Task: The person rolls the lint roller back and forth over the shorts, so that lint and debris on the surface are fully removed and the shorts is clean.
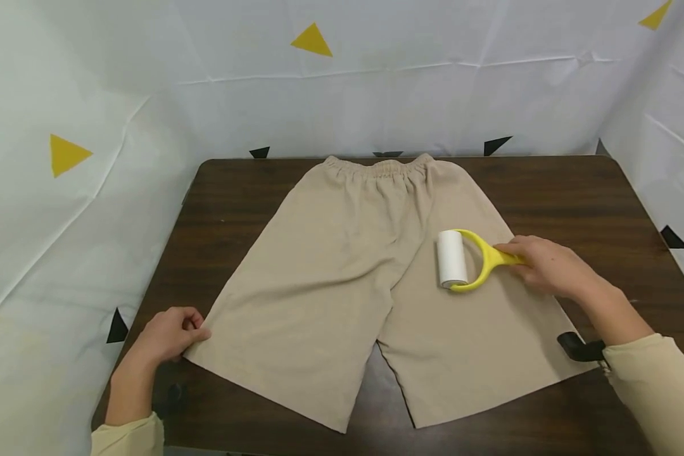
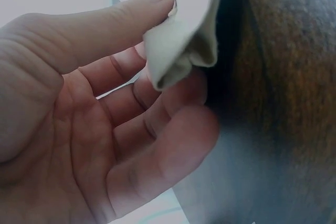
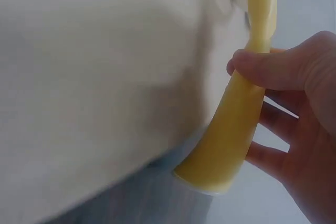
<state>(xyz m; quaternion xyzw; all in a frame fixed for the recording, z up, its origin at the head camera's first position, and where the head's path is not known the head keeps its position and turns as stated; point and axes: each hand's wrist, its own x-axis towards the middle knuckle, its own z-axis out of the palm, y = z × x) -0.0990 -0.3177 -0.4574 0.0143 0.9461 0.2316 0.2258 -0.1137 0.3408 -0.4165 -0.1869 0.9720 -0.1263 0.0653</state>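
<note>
Beige shorts with a gathered elastic waistband lie spread out, waistband toward the back. My left hand pinches the outer hem corner of the left-side leg; in the left wrist view the folded hem sits between thumb and fingers. My right hand grips the yellow handle of a lint roller, thumb on one side and fingers round the other. The white roll of the lint roller lies over the right-side leg, below the waistband.
The shorts lie on a dark wood-grain table. White sheeting with yellow and black triangles hangs at the back and both sides. A black wrist-camera mount on the right forearm overlaps the right-side hem.
</note>
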